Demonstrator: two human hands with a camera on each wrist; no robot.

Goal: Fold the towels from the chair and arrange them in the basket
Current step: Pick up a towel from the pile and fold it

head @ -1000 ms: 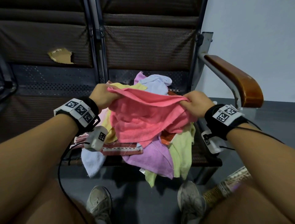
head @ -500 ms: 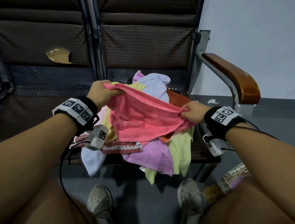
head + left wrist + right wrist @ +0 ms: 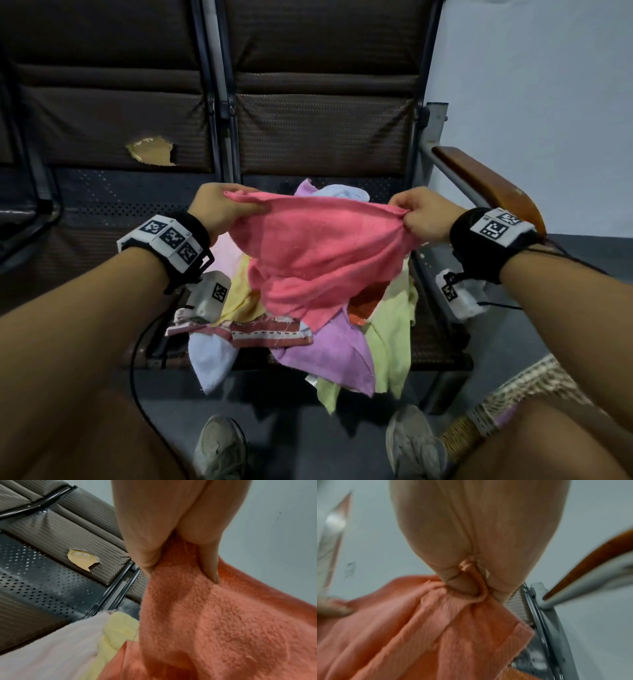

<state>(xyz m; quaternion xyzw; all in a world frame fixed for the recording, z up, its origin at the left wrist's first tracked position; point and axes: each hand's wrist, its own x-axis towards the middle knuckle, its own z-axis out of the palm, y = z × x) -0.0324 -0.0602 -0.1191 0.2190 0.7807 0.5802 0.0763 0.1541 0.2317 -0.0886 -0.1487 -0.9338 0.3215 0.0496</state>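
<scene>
At the left, a torn patch is seen in the woven brown backrest, pale padding exposed beneath it. The left hand is clenched on one top corner of the pink towel; in the left wrist view the thumb and fingers are pressed into the looped pile. The towel is held up and spread between both hands above the chair, probably so that its top edge is drawn straight and the corners can be matched for a first fold. Its cloth is soft, nubby terry, sagging in the middle, the lower edge draped over the heap.

Beneath it the remaining towels are piled loose on the seat: white, yellow, lilac, pale green, orange, and one with a red patterned border, several hanging over the front edge.

The right hand is closed on the opposite corner, the hem bunched between the fingertips. Further right lie a glossy wooden armrest and, on the floor near the right knee, the woven basket, partly hidden.
</scene>
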